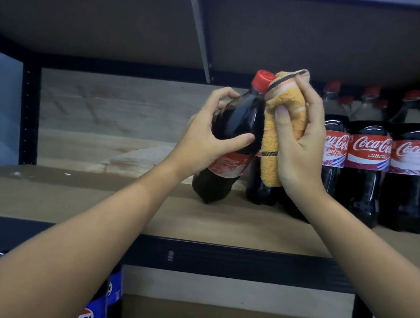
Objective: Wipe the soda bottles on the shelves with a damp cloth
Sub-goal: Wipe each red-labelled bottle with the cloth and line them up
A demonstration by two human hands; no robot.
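A dark cola bottle (237, 125) with a red cap and red label leans to the right, its base resting on the wooden shelf (90, 204). My left hand (206, 134) grips its upper body, thumb across the front. My right hand (299, 144) holds a folded orange cloth (273, 137) with dark stripes and presses it against the bottle's right side near the neck. Several more Coca-Cola bottles (366, 163) stand upright in a row to the right. Another bottle is partly hidden behind the cloth and my right hand.
A darker shelf board and a metal brace (201, 35) hang close above the bottle caps. A black upright post (29, 113) bounds the shelf at the left. Pepsi bottles (101, 310) stand on the lower shelf at the bottom left.
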